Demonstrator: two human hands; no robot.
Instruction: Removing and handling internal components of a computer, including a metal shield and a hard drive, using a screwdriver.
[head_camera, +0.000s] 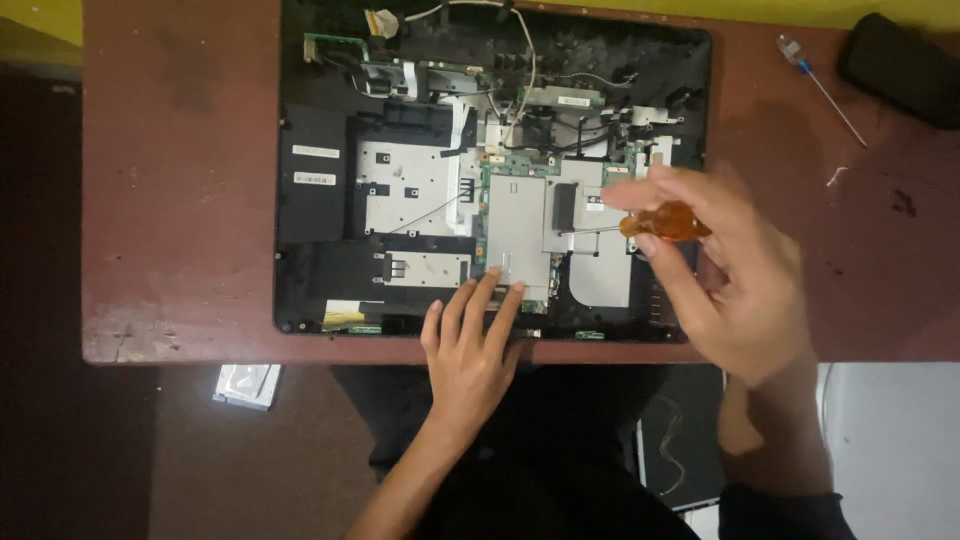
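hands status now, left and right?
Left hand: open, fingers flat on the opened laptop chassis.
Right hand: closed on an orange-handled screwdriver.

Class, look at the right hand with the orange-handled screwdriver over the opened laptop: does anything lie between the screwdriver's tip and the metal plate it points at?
Nothing visible does. The right hand holds the screwdriver with its thin shaft reaching left over the bare metal plate. The left hand rests at the laptop's near edge, clear of the shaft.

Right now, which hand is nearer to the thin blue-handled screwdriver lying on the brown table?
Right. The right hand is below-left of the blue-handled screwdriver; the left hand is farther left.
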